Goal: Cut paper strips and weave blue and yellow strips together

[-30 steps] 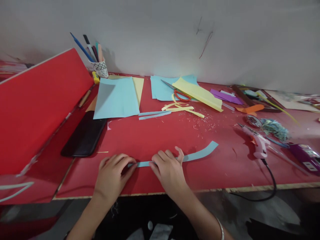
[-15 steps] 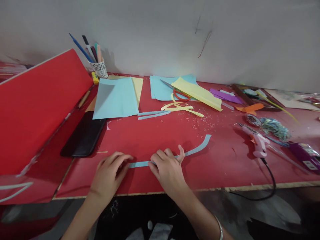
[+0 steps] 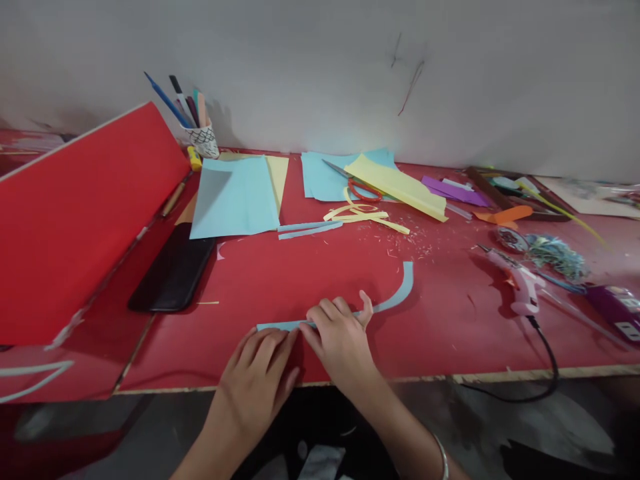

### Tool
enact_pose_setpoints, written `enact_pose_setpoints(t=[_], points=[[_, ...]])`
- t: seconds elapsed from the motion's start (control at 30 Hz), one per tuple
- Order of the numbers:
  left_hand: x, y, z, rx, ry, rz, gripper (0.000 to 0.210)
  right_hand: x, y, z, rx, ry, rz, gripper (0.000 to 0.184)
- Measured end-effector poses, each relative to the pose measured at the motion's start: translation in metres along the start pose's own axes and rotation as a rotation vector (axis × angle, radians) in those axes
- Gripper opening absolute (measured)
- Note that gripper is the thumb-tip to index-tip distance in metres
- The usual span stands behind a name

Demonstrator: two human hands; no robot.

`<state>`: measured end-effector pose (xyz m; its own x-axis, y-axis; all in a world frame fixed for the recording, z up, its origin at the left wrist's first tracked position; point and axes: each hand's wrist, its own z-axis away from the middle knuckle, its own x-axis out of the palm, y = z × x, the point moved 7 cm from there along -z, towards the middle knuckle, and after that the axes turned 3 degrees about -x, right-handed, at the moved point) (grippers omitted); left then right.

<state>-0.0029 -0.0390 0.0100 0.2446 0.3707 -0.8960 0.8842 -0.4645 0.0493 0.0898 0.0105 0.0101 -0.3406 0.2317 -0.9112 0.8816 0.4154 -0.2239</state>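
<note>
A narrow light-blue paper strip [image 3: 400,293] lies across the red table before me, its right end curving away toward the back. My right hand [image 3: 341,333] is closed on the strip's middle, fingertips curled down and little finger raised. On the near side of the strip's left part is my left hand [image 3: 260,367], with its fingers stretched along the edge and its thumb apart. The index fingertip of that hand comes close to my right thumb. Part of the strip is hidden under my right hand.
A black phone [image 3: 173,273] lies left, beside a tilted red board [image 3: 90,220]. Blue sheets [image 3: 235,197], yellow strips [image 3: 360,215] and scissors [image 3: 364,191] are behind. On the right are a pink glue gun [image 3: 520,283] with its cord [image 3: 547,347] and a purple object [image 3: 613,310].
My left hand has moved right and nearer to me, off the strip's left end toward my right hand. The strip's right end now bends more sharply away. The view has shifted slightly.
</note>
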Motion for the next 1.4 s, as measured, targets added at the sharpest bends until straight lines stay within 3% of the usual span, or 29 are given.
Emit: enact_pose_setpoints(t=[0.23,0.57,0.8,1.0,1.2,1.4], points=[[0.003,-0.004,0.006,-0.100,-0.096,-0.083,0.033,-0.014,0.022,0.009,0.028,0.053,-0.033,0.027],[0.004,-0.007,0.006,-0.149,-0.108,-0.039,0.033,-0.030,0.060,0.021,0.069,0.057,-0.066,0.032],[0.003,-0.007,0.006,-0.120,-0.090,0.012,0.032,-0.031,0.083,0.025,0.075,-0.101,-0.195,0.025],[0.004,0.006,-0.020,-0.035,-0.031,0.013,0.029,-0.034,0.077,0.024,-0.018,-0.052,-0.158,0.031],[0.030,0.033,-0.055,0.032,-0.220,0.218,0.021,-0.028,0.053,0.023,-0.146,-0.011,-0.126,0.034],[0.041,0.025,-0.063,-0.001,-0.293,0.261,0.008,-0.037,0.078,0.031,-0.004,-0.040,-0.194,0.029]])
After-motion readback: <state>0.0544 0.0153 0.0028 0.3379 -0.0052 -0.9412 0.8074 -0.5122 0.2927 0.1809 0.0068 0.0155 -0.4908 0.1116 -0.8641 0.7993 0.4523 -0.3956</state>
